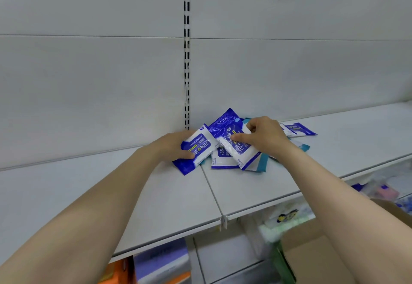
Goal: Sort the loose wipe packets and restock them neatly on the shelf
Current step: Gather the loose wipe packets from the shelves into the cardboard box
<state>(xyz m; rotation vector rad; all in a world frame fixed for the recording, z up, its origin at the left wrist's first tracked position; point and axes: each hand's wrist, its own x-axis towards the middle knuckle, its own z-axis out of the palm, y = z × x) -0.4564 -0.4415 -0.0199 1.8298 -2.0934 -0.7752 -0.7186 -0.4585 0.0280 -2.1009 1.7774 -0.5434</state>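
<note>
A loose pile of blue-and-white wipe packets (225, 161) lies on the white shelf (156, 194) near its back wall. My left hand (171, 145) grips one blue-and-white packet (196, 149) at the pile's left side, thumb under its front edge. My right hand (265, 135) pinches another packet (239, 147) on top of the pile, between thumb and fingers. Teal-edged packets (263, 163) stick out from beneath the pile. A single packet (297, 129) lies flat behind my right hand.
The slotted upright (186, 60) runs down the back wall above the pile. A seam (211, 192) splits the shelf into two boards. Below the shelf are stocked goods (160, 261) and an open cardboard box (312, 250) at the lower right.
</note>
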